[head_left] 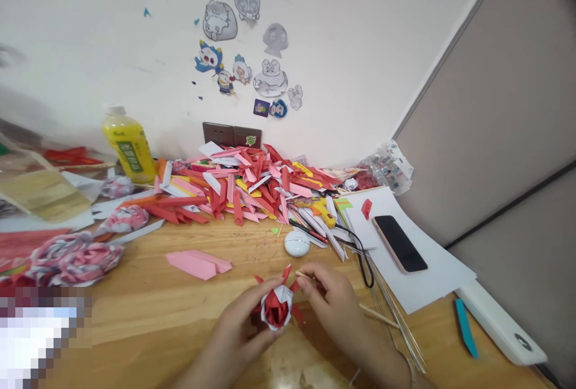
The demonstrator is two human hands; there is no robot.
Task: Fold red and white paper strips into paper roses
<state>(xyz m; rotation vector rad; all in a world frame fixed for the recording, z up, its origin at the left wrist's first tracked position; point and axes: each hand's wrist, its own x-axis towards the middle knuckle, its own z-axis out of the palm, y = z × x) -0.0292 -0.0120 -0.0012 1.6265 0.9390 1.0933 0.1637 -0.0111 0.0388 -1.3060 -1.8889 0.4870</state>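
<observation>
A red-and-white folded paper flower (276, 310) is held low over the table, its hollow red centre turned toward me. The thumb and fingers of my left hand (245, 320) are closed around its left side. Red paper strips stick out around the flower's edge. Just to the right, my right hand (330, 296) pinches a thin wooden stick (302, 274), its tip close to a red strip at the flower's upper right. Whether the stick touches that strip I cannot tell. Pink folded paper (198, 263) lies to the left, and a white rounded case (297, 244) sits beyond the flower.
A heap of folded paper strips (234, 188) lines the wall. A yellow glue gun (324, 212) with a black cord lies at its right. A phone (400, 244) rests on white sheets. At left stand a yellow drink bottle (129, 146) and finished paper flowers (90, 260).
</observation>
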